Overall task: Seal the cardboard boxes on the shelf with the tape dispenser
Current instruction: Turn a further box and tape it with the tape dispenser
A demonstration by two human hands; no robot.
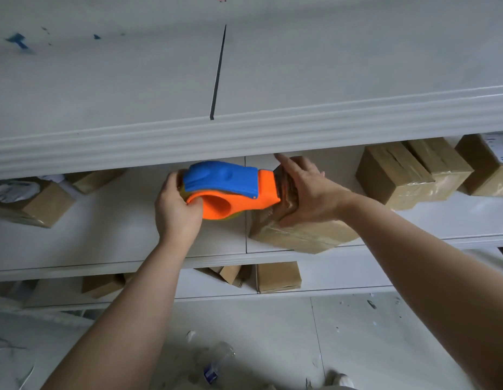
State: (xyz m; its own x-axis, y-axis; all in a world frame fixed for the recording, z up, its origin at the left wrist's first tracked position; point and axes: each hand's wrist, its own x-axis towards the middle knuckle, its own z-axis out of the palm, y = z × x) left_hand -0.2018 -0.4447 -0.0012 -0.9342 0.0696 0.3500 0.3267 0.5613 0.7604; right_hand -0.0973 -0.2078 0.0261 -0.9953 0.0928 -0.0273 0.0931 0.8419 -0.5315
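Note:
An orange and blue tape dispenser [230,190] is gripped at its round end by my left hand [175,208], thumb hooked into its opening. Its blade end touches the left top edge of a taped cardboard box [303,235] on the middle shelf [118,240]. My right hand [306,188] lies on top of that box, fingers spread and curled over its near edge, index finger pointing up and left. Part of the box top is hidden under my hand.
Three more cardboard boxes [396,175] stand at the right of the same shelf, others [33,204] at the left. The upper shelf's thick front lip [244,136] overhangs just above my hands. Boxes [277,277] sit on the lower shelf; a plastic bottle [216,358] lies on the floor.

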